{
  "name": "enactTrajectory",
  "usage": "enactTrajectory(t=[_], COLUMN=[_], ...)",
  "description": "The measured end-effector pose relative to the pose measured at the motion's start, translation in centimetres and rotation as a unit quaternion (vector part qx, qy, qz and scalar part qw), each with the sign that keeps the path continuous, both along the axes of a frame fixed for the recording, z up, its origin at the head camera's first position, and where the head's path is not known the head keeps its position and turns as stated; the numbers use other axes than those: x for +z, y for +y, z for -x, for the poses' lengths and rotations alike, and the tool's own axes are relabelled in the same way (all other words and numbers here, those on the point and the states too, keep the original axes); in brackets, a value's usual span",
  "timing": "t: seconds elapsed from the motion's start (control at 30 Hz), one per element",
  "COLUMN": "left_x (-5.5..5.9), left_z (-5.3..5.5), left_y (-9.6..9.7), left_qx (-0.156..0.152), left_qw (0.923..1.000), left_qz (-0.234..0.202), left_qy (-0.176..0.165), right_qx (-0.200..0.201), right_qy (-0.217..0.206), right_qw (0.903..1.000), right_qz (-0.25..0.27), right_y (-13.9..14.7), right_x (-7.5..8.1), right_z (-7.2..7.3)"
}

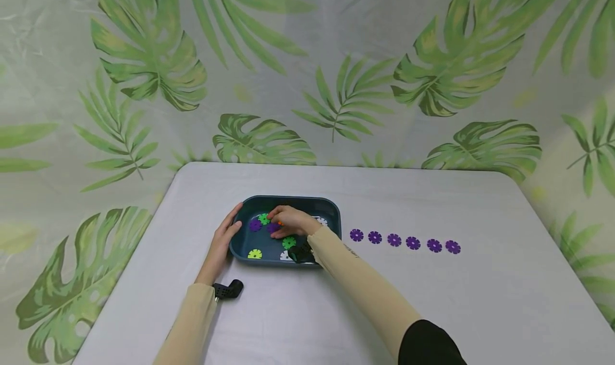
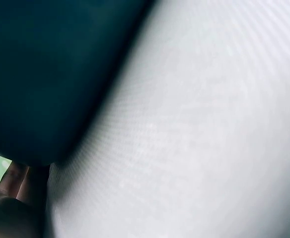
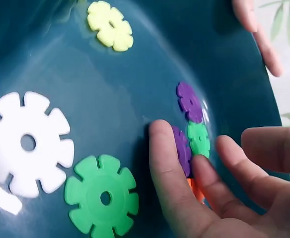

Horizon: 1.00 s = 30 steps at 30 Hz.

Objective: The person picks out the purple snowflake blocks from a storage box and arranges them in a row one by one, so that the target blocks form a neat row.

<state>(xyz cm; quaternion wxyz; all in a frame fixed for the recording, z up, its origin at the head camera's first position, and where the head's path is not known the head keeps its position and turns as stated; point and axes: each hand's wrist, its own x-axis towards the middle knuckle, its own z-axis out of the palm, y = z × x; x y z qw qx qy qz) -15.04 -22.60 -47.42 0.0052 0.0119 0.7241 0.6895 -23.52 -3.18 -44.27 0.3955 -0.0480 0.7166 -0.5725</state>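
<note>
A dark teal tray (image 1: 269,262) holds loose flower-shaped plastic discs. My left hand (image 1: 223,240) grips its left rim, the thumb over the edge and the fingers along the outside; in the left wrist view, its fingers (image 2: 13,178) show beside the dark tray wall. Inside the tray, my right hand (image 1: 295,222) pinches a purple disc (image 3: 182,151) between thumb and a finger, its other fingers spread. An orange piece (image 3: 196,190) is partly hidden beneath that hand. Near it lie another purple disc (image 3: 189,102), a small-looking green disc (image 3: 198,139) and a larger-looking green one (image 3: 105,196).
A white disc (image 3: 28,173) and a yellow disc (image 3: 110,26) lie in the tray. On the white-covered table (image 1: 408,301), several purple discs (image 1: 394,240) form a row to the right of the tray. A leaf-patterned curtain (image 1: 355,45) hangs behind.
</note>
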Motion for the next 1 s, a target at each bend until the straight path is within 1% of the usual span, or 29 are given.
enactTrajectory(t=[0.3, 0.4, 0.53, 0.67, 0.8, 0.9, 1.0], left_x=[0.1, 0.1, 0.1, 0.0, -0.1, -0.1, -0.2], left_z=[0.0, 0.0, -0.1, -0.1, -0.1, 0.0, 0.0], left_y=[0.1, 0.1, 0.1, 0.1, 0.1, 0.0, -0.1], left_qx=[0.000, 0.000, 0.001, 0.001, -0.001, -0.002, -0.003], left_qw=[1.0000, 1.0000, 1.0000, 1.0000, 1.0000, 1.0000, 1.0000], left_qz=[-0.001, -0.002, -0.004, -0.003, 0.000, -0.001, -0.002], left_qy=[0.000, 0.001, 0.000, -0.001, 0.001, 0.002, 0.003], right_qx=[0.040, 0.052, 0.055, 0.043, 0.039, 0.046, 0.061], right_qy=[0.024, 0.041, 0.054, 0.059, 0.073, 0.092, 0.119], right_qw=[0.9979, 0.9959, 0.9943, 0.9949, 0.9952, 0.9940, 0.9908], right_qz=[-0.044, -0.061, -0.074, -0.069, -0.052, -0.037, -0.021], right_y=[-0.2, -0.2, -0.1, 0.0, 0.3, 0.7, 1.3], right_x=[0.2, 0.2, 0.2, 0.2, -0.1, -0.2, 0.2], right_z=[-0.1, -0.2, -0.2, -0.1, 0.1, 0.4, 0.7])
